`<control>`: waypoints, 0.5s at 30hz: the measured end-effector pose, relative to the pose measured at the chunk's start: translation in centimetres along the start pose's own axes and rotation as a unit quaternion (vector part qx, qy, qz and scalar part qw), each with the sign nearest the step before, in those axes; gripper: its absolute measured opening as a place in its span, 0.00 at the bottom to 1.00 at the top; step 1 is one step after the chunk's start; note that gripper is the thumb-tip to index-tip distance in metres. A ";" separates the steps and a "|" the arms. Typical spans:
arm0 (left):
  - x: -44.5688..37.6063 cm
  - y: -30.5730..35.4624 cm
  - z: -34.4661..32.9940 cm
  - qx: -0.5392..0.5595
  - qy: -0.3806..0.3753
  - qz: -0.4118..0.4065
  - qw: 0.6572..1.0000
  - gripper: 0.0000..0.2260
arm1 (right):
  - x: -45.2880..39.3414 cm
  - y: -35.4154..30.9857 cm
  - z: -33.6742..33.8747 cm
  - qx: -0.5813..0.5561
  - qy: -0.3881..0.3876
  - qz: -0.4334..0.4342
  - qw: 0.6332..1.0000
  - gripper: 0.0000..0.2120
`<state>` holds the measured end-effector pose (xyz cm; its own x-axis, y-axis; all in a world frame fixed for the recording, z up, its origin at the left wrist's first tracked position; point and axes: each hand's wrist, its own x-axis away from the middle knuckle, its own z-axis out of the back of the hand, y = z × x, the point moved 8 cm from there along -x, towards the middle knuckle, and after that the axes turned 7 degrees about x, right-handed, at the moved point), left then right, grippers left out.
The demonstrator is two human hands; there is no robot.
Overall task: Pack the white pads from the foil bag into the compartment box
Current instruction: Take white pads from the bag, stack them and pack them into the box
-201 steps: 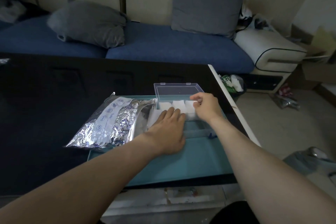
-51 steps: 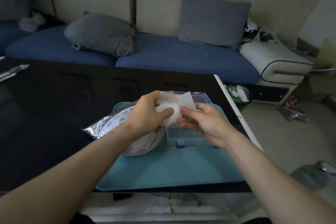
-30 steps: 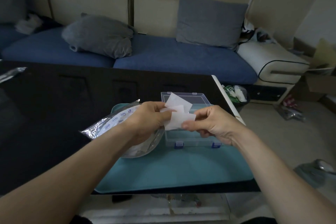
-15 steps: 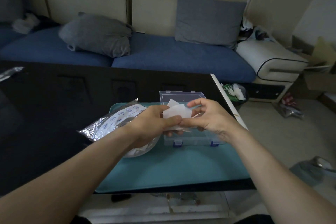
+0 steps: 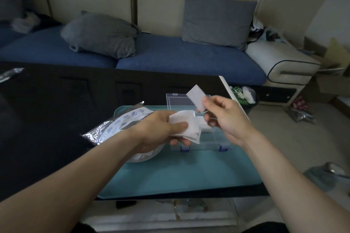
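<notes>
My left hand [image 5: 161, 131] grips a small stack of white pads [image 5: 186, 126] above the near left corner of the clear compartment box [image 5: 214, 141]. My right hand [image 5: 224, 117] pinches a single white pad [image 5: 196, 97] and holds it tilted above the box's open lid [image 5: 177, 99]. More white pads [image 5: 205, 125] lie inside the box, partly hidden by my hands. The foil bag [image 5: 121, 125] lies on the left part of the teal mat [image 5: 180, 172], its mouth under my left wrist.
The mat sits on a dark table [image 5: 47, 119] whose right edge [image 5: 227, 85] runs just beyond the box. A blue sofa [image 5: 170, 55] with grey cushions stands behind. A small bin [image 5: 244, 94] and floor clutter lie to the right.
My right hand has pulled one pad off the stack and lifted it up and to the right. My left hand keeps holding the remaining pads, a little lower than before.
</notes>
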<state>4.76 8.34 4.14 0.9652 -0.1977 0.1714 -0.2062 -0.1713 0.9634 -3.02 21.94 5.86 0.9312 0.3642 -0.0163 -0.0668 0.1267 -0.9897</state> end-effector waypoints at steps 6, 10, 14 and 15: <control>-0.3 -0.4 0.4 0.070 0.009 0.032 0.997 0.09 | 0.5 -1.1 0.2 0.078 -0.049 0.056 0.994 0.06; -0.4 -0.3 0.0 0.083 -0.005 0.036 0.996 0.10 | 0.4 -0.2 -0.2 0.162 -0.069 0.052 0.983 0.14; -0.4 -0.4 0.1 0.078 -0.002 0.040 0.996 0.11 | 0.1 0.4 -0.2 0.179 -0.090 0.064 0.978 0.19; -0.4 -0.5 0.2 0.078 0.003 0.043 0.996 0.11 | 0.1 0.4 -0.3 0.182 -0.095 0.065 0.976 0.18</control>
<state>4.47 8.29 3.53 0.9440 -0.2117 0.2532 -0.3095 -0.3014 0.9019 -2.87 21.78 5.45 0.8255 0.5592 -0.0769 -0.3350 0.3757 -0.8640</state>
